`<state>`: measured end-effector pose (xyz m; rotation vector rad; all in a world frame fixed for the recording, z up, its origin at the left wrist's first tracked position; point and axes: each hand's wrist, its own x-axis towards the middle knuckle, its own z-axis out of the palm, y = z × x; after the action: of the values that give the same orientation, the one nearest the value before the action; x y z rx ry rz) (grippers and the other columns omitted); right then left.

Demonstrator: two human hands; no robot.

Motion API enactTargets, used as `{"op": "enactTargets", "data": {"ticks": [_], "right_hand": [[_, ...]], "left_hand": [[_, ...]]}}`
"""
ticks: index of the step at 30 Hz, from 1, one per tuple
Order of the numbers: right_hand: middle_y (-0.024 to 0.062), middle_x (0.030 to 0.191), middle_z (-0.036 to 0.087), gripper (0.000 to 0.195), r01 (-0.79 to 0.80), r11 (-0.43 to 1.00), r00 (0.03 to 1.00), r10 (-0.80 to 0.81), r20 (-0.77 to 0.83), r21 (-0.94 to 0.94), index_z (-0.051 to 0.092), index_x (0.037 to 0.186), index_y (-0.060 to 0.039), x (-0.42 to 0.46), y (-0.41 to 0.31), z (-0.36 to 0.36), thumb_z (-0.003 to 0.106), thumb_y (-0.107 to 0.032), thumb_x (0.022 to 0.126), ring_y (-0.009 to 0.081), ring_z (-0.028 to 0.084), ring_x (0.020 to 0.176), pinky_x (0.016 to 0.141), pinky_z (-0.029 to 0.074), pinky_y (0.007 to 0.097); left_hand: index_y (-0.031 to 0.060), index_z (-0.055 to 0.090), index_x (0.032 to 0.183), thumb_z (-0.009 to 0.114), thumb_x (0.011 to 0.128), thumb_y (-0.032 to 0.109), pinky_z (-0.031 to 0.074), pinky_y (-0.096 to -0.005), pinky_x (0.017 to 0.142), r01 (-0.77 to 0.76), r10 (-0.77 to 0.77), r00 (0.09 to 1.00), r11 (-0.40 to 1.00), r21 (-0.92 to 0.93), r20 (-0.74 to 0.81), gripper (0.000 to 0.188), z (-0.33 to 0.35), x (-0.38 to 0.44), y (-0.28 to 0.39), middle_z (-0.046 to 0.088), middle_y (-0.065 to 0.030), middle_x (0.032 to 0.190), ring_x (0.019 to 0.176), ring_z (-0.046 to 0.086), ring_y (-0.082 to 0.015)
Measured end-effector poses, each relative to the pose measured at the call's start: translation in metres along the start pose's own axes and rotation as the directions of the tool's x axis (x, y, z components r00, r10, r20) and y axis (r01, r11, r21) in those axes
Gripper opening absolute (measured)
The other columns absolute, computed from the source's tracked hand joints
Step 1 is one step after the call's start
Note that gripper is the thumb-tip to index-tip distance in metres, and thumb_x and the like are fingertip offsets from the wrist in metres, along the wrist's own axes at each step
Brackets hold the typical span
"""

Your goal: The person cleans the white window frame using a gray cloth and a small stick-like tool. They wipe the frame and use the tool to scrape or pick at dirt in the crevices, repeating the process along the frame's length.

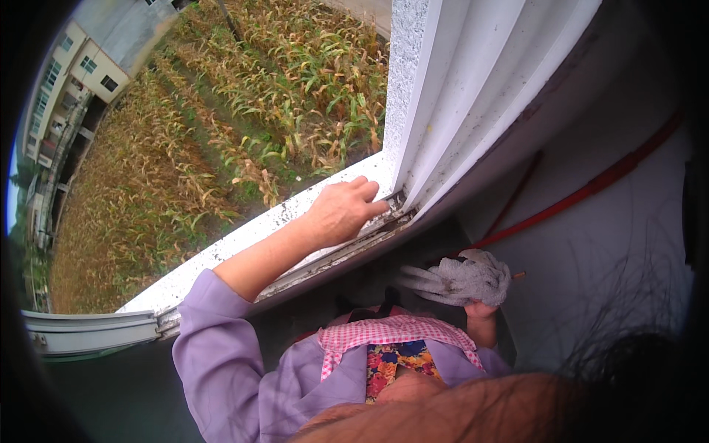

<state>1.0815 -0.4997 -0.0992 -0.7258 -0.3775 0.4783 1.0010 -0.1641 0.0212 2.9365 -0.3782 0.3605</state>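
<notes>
My left hand (346,210) is over the sill end of a white window frame (465,72), its fingers bent toward the dirty sliding track (388,221). Whether anything is between those fingertips is hidden. Dark grime lies in the corner where the track meets the upright jamb. Lower down on the right, my right hand (481,311) grips a bunched grey cloth (471,277), held away from the sill. Part of the cloth hangs blurred to the left. A thin brownish stick tip (519,274) shows beyond it; I cannot tell whether my hand holds that too.
The window is open onto a field of drying corn (249,111) below, with a pale building (77,72) beyond. A sliding sash (94,332) stands at the left. Red poles (576,188) lean by the wall at right. The outer sill (232,243) is speckled with dirt.
</notes>
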Motion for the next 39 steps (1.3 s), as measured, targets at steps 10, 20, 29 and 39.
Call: {"op": "enactTargets", "data": {"ticks": [10, 20, 29, 39], "right_hand": [[0.0199, 0.129, 0.054, 0.057, 0.097, 0.992, 0.986, -0.084, 0.144, -0.086, 0.044, 0.132, 0.0034, 0.001, 0.005, -0.010, 0.053, -0.038, 0.094, 0.0293, 0.057, 0.114, 0.100, 0.046, 0.0435], [0.0191, 0.128, 0.055, 0.056, 0.115, 0.985, 0.982, -0.093, 0.162, -0.130, 0.042, 0.133, 0.0018, -0.002, 0.007, -0.023, 0.035, -0.044, 0.101, 0.0301, 0.056, 0.116, 0.102, 0.044, 0.0449], [0.0162, 0.129, 0.056, 0.060, 0.078, 0.991, 0.987, -0.061, 0.148, -0.108, 0.045, 0.134, -0.0015, -0.005, 0.011, -0.022, 0.031, -0.049, 0.101, 0.0286, 0.057, 0.115, 0.101, 0.045, 0.0437], [0.0172, 0.124, 0.059, 0.049, 0.032, 0.995, 0.999, -0.028, 0.046, -0.099, 0.049, 0.128, 0.0021, -0.003, 0.002, -0.008, 0.047, -0.037, 0.097, 0.0267, 0.060, 0.110, 0.097, 0.049, 0.0427]], "left_hand": [[0.0086, 0.060, 0.115, 0.053, 0.084, 0.019, 0.051, -0.0339, 0.068, -0.094, 0.076, 0.987, 0.988, 0.124, 0.143, 0.034, 0.057, -0.008, 0.017, 0.051, -0.0078, 0.097, 0.095, 0.054, -0.0227], [0.0052, 0.059, 0.091, 0.056, 0.078, 0.018, 0.054, -0.0341, 0.062, -0.101, 0.094, 0.992, 0.992, 0.074, 0.090, 0.019, 0.065, -0.012, 0.017, 0.050, -0.0091, 0.092, 0.089, 0.056, -0.0239], [0.0058, 0.057, 0.094, 0.054, 0.084, 0.011, 0.055, -0.0390, 0.065, -0.027, 0.046, 0.995, 0.980, -0.198, 0.090, 0.012, 0.033, 0.001, -0.019, 0.058, -0.0129, 0.101, 0.090, 0.063, -0.0297], [0.0112, 0.064, 0.083, 0.061, 0.082, 0.009, 0.050, -0.0352, 0.052, 0.445, -0.456, 0.890, 0.873, 0.199, 0.014, 0.004, -0.002, -0.007, -0.069, 0.055, -0.0064, 0.071, 0.068, 0.063, -0.0236]]}}
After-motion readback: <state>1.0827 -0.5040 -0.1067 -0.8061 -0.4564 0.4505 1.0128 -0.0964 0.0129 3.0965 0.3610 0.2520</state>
